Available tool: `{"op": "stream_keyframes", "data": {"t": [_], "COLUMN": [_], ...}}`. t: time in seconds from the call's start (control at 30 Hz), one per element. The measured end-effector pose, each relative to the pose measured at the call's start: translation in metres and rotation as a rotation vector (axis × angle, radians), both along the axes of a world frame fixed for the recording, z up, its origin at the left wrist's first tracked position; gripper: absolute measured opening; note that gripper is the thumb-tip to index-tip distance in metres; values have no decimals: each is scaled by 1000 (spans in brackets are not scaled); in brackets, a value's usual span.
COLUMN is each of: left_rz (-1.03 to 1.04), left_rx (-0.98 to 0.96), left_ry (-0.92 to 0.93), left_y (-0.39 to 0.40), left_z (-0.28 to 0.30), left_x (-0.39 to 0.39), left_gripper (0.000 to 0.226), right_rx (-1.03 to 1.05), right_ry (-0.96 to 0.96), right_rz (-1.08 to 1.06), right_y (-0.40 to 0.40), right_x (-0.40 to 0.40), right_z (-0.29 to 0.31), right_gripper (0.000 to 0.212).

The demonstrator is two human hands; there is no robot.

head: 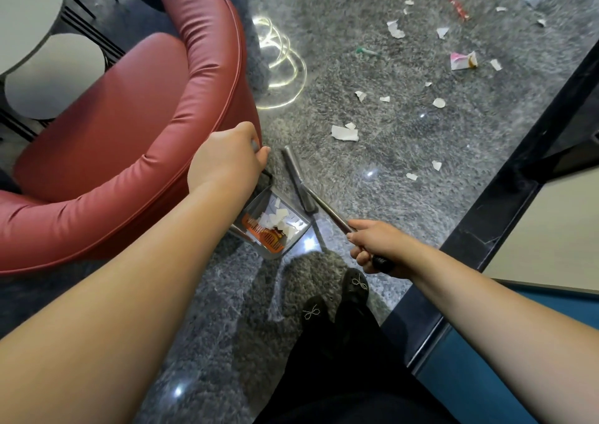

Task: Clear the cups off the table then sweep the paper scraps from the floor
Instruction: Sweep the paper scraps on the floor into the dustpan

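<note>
Left hand (227,161) grips the clear plastic dustpan's (272,226) handle beside a red padded armchair (129,125) — right hand (376,248) grips a grey metal broom handle (327,209); white paper scraps (345,133) litter speckled grey floor (372,177).

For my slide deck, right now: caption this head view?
Left hand holds grey dustpan of white scraps; right hand grips metal broom handle beside red armchair.

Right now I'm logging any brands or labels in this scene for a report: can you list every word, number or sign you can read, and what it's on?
No text can be read anywhere in this view.
Pink and white wrapper on the floor: printed, but too blurred to read.
Red wrapper farther off: too small to read.
Paper scraps on the floor and in the dustpan: no print shows.
Orange comb in the dustpan: no marking visible.
</note>
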State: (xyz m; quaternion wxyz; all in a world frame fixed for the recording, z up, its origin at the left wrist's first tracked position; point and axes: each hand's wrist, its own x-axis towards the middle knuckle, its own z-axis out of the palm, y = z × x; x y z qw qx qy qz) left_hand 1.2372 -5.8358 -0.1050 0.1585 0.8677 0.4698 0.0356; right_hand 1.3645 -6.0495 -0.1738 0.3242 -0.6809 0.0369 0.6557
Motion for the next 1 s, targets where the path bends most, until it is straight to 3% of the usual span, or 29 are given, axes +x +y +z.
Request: {"op": "stream_keyframes", "data": {"t": [0.17,0.47,0.77,1.0], "left_rz": [11,0,-15,31], "left_rx": [-1,3,13,2], "left_ry": [3,-38,-181,-197], "left_y": [-1,8,12,35], "left_z": [-1,13,26,28], "left_x": [0,-7,24,107], "left_gripper": [21,21,22,24], "right_rx": [25,68,34,39], "right_ry": [91,12,-183,-246], "right_rz": [-73,-15,-115,-103], "right_y": [-1,-26,-23,-2], "right_x": [-3,-2,61,151], "right_z": [4,25,28,23], "right_gripper": [48,46,50,52]}}
